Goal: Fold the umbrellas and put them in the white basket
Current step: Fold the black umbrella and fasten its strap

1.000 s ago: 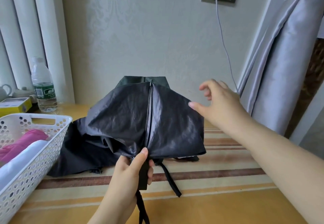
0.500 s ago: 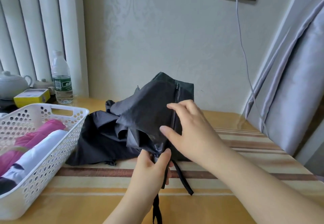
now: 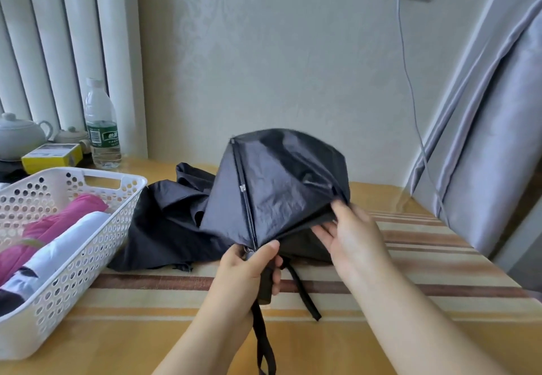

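head view | we look forward and down from head height | close over bench (image 3: 440, 257) | facing wall (image 3: 293, 52)

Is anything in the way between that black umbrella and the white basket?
Nothing visible blocks the way: the black umbrella sits just right of the white basket. A pink umbrella and white umbrella already lie inside.

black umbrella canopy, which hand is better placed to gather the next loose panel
Right. The right hand already touches the black fabric umbrella canopy at its right edge, fingers under the hem. The left hand grips the handle by the rib ends, steadying the umbrella.
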Demonstrator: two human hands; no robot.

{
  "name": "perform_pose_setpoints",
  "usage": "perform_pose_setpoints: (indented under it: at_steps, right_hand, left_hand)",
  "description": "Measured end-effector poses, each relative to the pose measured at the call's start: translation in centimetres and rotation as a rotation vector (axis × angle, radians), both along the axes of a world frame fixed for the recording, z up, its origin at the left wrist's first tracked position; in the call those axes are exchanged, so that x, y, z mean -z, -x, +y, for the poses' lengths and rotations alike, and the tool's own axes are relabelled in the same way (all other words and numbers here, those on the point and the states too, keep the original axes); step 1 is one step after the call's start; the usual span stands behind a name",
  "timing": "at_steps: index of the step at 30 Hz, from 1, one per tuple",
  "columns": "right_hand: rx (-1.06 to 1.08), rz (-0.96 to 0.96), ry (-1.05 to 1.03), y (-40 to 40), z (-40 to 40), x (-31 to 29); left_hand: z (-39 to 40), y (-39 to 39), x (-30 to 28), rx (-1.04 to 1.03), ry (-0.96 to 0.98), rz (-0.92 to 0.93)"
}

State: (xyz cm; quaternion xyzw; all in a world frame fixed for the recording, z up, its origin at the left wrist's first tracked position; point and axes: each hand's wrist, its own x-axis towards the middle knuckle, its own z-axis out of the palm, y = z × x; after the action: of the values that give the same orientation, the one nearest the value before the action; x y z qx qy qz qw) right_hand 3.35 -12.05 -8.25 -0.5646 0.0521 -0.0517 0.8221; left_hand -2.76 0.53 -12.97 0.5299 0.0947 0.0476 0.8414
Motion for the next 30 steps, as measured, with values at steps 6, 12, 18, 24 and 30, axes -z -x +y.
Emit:
perform_pose_setpoints:
  at_steps: [6, 12, 18, 24, 30]
  right_hand:
    - [0.172, -0.091, 0.743, 0.1, -2.6, 1.1]
    - [0.344, -0.42, 0.693, 1.4, -3.8, -0.1]
    - [0.043, 0.153, -0.226, 1.3, -3.5, 3.5]
    - [-0.19, 0.316, -0.213, 2.0, -2.3, 2.4]
    - [-0.003, 0.042, -0.227, 0.8, -3.5, 2.8]
  left_hand:
    - [-0.4, -0.2, 0.5, -0.044, -0.071, -0.032]
    - [-0.9, -0.3, 0.5, -0.089, -0.007, -0.031]
    - [-1.0, 0.0, 1.1, -0.14, -0.119, -0.087]
    - [-1.3, 0.1, 1.1, -0.166, -0.185, -0.128]
    - [-0.7, -0.2, 1.2, -0.199, -0.143, -0.118]
